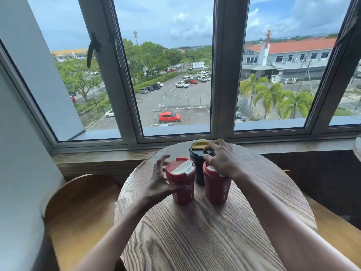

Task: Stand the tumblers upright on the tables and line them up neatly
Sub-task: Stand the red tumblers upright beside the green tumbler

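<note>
- Three tumblers are standing upright, close together on the round wooden table [205, 241] by the window: two red ones with red-and-white lids, one black with a yellow flap behind them.
- Left hand [160, 184] is cupping the left red tumbler [182, 180], fingers spread wide, thumb touching its side.
- Right hand [222, 159] is lying over the right red tumbler [215, 189], fingertips curling onto the black tumbler [198, 165] lid; whether they are gripping, I cannot tell.

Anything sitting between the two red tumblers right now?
Nothing on the table: the gap between the left red tumbler and the right red tumbler is bare wood; the black tumbler stands behind it, head view.
</note>
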`<state>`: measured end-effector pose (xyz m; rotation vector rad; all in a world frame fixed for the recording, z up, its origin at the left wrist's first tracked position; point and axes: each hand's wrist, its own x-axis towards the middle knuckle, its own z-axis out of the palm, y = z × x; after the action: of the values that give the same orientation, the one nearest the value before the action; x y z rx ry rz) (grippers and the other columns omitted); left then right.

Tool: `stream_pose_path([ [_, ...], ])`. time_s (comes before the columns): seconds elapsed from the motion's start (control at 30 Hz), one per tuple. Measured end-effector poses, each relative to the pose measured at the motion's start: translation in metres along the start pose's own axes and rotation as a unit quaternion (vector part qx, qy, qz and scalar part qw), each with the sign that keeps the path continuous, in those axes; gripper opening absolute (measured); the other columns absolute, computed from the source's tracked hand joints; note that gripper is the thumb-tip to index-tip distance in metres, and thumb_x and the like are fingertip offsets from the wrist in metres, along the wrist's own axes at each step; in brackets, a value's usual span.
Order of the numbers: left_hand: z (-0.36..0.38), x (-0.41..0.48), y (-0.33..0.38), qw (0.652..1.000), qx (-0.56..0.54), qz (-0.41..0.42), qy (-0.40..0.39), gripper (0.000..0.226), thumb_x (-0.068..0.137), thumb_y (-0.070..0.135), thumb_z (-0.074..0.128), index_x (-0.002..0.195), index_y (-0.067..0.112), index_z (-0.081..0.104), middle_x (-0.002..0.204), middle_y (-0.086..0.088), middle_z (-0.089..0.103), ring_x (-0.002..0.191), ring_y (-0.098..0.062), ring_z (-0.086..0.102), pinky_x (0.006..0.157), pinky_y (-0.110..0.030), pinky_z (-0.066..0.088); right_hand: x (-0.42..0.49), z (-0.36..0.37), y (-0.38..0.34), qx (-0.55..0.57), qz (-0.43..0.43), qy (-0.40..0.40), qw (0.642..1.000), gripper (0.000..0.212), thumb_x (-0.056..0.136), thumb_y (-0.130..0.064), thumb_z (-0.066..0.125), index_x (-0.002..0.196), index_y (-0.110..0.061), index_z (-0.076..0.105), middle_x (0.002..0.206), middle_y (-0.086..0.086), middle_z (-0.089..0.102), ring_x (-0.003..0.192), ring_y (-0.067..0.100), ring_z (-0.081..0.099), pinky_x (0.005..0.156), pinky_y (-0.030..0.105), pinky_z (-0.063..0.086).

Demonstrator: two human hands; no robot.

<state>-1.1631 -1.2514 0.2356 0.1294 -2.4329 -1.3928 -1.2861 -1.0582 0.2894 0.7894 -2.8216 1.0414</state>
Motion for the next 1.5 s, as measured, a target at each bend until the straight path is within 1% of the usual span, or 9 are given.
stream_pose_path([
  [0.13, 0.014, -0.013, -0.013, 0.997, -0.054, -0.050, 0.024, 0.102, 0.040, 0.048, 0.087, 0.125, 0.029, 0.033, 0.117, 0.004, 0.054, 0.106, -0.010, 0.056, 0.077, -0.021, 0.049, -0.001, -0.001, -0.002, -0.004, -0.001, -0.002, 1.000, 0.025, 0.090, -0.034, 0.059, 0.111, -0.024, 0.066, 0.130, 0.000, 0.047, 0.126, 0.026, 0.040, 0.107, 0.041, 0.035],
  [0.33, 0.013, -0.007, -0.017, 0.994, -0.084, -0.057, -0.031, 0.088, 0.051, 0.041, 0.083, 0.126, 0.021, 0.043, 0.118, -0.003, 0.061, 0.112, -0.014, 0.058, 0.078, -0.012, 0.051, -0.003, -0.003, -0.004, -0.007, 0.002, -0.009, 1.000, 0.025, 0.092, -0.033, 0.056, 0.112, -0.024, 0.066, 0.129, -0.001, 0.047, 0.126, 0.026, 0.040, 0.106, 0.041, 0.036],
  [0.43, 0.018, -0.005, -0.018, 0.993, -0.102, -0.054, -0.039, 0.089, 0.050, 0.037, 0.084, 0.127, 0.027, 0.040, 0.119, -0.004, 0.059, 0.111, -0.016, 0.058, 0.081, -0.015, 0.051, -0.004, -0.004, -0.004, -0.009, 0.000, -0.008, 1.000, 0.025, 0.095, -0.029, 0.050, 0.113, -0.022, 0.066, 0.131, 0.001, 0.047, 0.128, 0.026, 0.039, 0.107, 0.041, 0.035],
  [0.53, 0.024, -0.004, -0.021, 0.992, -0.118, -0.051, -0.018, 0.081, 0.052, 0.025, 0.088, 0.118, 0.041, 0.044, 0.120, -0.006, 0.060, 0.113, -0.025, 0.059, 0.086, -0.030, 0.055, -0.005, -0.003, -0.005, -0.009, 0.001, -0.006, 1.000, 0.027, 0.097, -0.026, 0.045, 0.114, -0.022, 0.066, 0.132, 0.000, 0.047, 0.127, 0.025, 0.038, 0.105, 0.043, 0.036],
  [0.6, 0.024, -0.002, -0.018, 0.991, -0.122, -0.042, -0.024, 0.080, 0.056, 0.013, 0.086, 0.117, 0.043, 0.044, 0.120, -0.006, 0.062, 0.110, -0.021, 0.060, 0.084, -0.026, 0.055, -0.005, -0.003, -0.005, -0.011, 0.000, -0.004, 1.000, 0.028, 0.097, -0.025, 0.043, 0.114, -0.022, 0.066, 0.131, 0.000, 0.047, 0.127, 0.025, 0.039, 0.105, 0.043, 0.036],
  [0.7, 0.024, 0.002, -0.015, 0.991, -0.117, -0.038, -0.052, 0.081, 0.055, 0.010, 0.083, 0.120, 0.039, 0.045, 0.119, -0.002, 0.064, 0.108, -0.012, 0.061, 0.085, -0.020, 0.052, -0.004, -0.003, -0.004, -0.011, 0.000, -0.007, 1.000, 0.028, 0.098, -0.022, 0.043, 0.113, -0.022, 0.066, 0.131, 0.000, 0.047, 0.126, 0.026, 0.039, 0.104, 0.043, 0.037],
  [0.93, 0.022, 0.001, -0.017, 0.991, -0.109, -0.050, -0.057, 0.093, 0.054, 0.022, 0.085, 0.138, 0.023, 0.044, 0.121, -0.004, 0.066, 0.114, -0.021, 0.059, 0.097, -0.037, 0.052, -0.005, -0.003, -0.005, -0.013, -0.001, -0.005, 1.000, 0.030, 0.098, -0.017, 0.041, 0.116, -0.021, 0.066, 0.132, 0.002, 0.046, 0.127, 0.026, 0.039, 0.106, 0.044, 0.036],
  [1.23, 0.023, 0.000, -0.011, 0.992, -0.105, -0.049, -0.054, 0.073, 0.059, 0.015, 0.083, 0.117, 0.042, 0.050, 0.119, -0.003, 0.066, 0.112, -0.017, 0.060, 0.087, -0.025, 0.053, -0.004, -0.003, -0.005, -0.022, -0.001, -0.005, 1.000, 0.034, 0.096, -0.011, 0.040, 0.117, -0.021, 0.064, 0.133, 0.002, 0.046, 0.127, 0.026, 0.037, 0.107, 0.043, 0.035],
  [1.5, 0.023, 0.000, -0.017, 0.991, -0.112, -0.048, -0.060, 0.076, 0.066, 0.006, 0.083, 0.130, 0.029, 0.048, 0.121, -0.003, 0.065, 0.115, -0.018, 0.058, 0.090, -0.027, 0.052, -0.003, -0.002, -0.003, -0.016, -0.008, 0.000, 1.000, 0.032, 0.095, -0.012, 0.043, 0.114, -0.021, 0.066, 0.130, 0.003, 0.048, 0.126, 0.026, 0.041, 0.108, 0.043, 0.035],
])
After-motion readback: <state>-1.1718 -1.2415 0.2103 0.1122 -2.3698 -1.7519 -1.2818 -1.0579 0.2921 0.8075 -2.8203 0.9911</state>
